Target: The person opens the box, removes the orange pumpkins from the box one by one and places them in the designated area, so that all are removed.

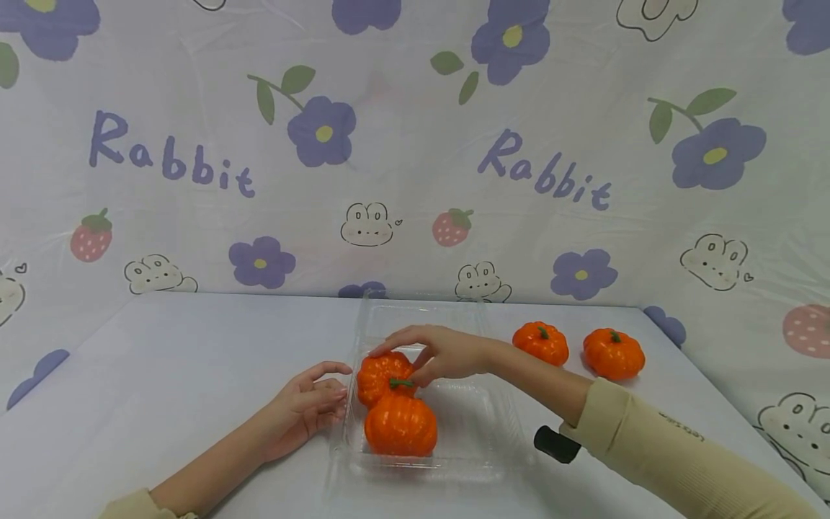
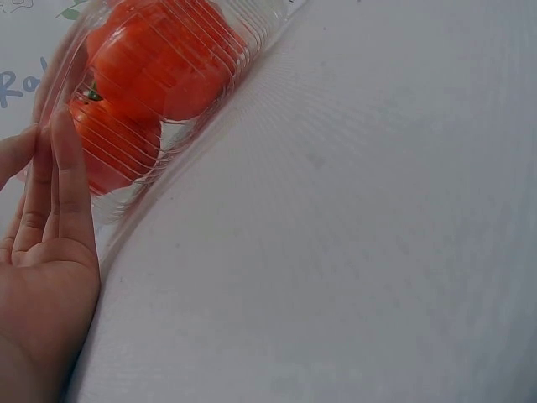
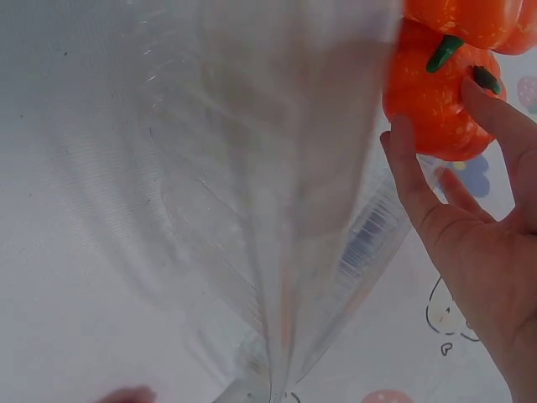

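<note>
A clear plastic clamshell box (image 1: 463, 418) lies on the white table, holding two orange toy pumpkins with green stems. The front pumpkin (image 1: 400, 430) leans against the rear pumpkin (image 1: 374, 380). My right hand (image 1: 447, 353) reaches in from the right and grips the rear one, fingers over its far side and thumb near the stem. In the right wrist view, thumb and fingers lie along that pumpkin (image 3: 436, 109). My left hand (image 1: 310, 407) rests beside the box's left wall; in the left wrist view its nearly straight fingers (image 2: 74, 185) touch the clear ribbed side.
Two more toy pumpkins stand at the table's back right, one (image 1: 541, 343) nearer the box and another (image 1: 613, 354) farther right. A black cylindrical object (image 1: 556, 444) shows below the right forearm. Behind the table hangs a rabbit-and-flower printed cloth (image 1: 402, 158).
</note>
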`<state>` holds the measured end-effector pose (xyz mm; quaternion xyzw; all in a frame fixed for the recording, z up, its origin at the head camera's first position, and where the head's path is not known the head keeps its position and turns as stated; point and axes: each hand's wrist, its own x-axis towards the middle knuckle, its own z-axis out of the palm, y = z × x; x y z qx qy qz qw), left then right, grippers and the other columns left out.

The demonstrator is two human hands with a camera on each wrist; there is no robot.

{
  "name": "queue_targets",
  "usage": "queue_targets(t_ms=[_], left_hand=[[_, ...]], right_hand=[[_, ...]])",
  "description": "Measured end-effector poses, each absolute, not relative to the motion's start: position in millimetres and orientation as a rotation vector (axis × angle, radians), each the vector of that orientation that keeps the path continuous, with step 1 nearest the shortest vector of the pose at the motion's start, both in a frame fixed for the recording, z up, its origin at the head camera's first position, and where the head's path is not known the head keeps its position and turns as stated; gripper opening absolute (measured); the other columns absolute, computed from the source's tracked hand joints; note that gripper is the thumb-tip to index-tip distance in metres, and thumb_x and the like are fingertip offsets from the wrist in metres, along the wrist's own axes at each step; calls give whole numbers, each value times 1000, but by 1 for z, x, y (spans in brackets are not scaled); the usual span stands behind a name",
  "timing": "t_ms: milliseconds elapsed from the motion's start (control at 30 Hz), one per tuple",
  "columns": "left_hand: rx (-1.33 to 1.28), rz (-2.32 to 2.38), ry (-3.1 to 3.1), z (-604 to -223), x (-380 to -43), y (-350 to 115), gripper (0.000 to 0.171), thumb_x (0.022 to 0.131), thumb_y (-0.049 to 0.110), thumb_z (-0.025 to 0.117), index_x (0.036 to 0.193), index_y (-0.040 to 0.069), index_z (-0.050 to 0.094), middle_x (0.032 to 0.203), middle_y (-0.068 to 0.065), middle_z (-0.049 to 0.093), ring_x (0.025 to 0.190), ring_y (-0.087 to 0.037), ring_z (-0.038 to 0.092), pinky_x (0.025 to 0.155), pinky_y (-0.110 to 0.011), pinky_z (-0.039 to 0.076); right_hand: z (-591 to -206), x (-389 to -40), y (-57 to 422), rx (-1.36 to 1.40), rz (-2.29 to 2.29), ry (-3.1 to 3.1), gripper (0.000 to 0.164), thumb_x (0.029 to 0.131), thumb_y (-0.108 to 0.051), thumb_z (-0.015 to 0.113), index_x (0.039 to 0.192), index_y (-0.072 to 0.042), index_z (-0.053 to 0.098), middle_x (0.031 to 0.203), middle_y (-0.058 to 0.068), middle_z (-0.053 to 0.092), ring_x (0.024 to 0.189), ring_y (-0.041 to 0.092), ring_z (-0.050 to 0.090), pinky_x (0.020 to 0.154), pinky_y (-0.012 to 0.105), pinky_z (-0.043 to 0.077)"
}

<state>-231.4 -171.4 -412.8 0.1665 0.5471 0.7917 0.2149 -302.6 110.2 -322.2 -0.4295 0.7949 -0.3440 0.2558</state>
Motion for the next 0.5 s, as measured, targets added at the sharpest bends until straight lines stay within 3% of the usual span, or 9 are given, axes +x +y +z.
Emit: queue_targets(t_ms=[333, 500], left_hand=[[438, 2187, 1542, -414, -232, -172, 22, 109, 8, 54, 129, 15, 51, 95, 4, 66, 82, -8, 68, 81, -19, 59], [420, 2187, 1546, -414, -233, -172, 22, 109, 9, 55, 130, 15, 50, 96, 4, 66, 82, -9, 68, 82, -19, 59]], right_hand=[[-313, -303, 110, -1223, -924, 2199, 58, 94, 3, 68, 149, -10, 57, 156, 11, 53, 140, 34, 52, 100, 34, 58], [-308, -303, 110, -1263, -923, 2198, 58, 94, 4, 68, 149, -7, 56, 155, 11, 56, 137, 30, 54, 103, 37, 57]])
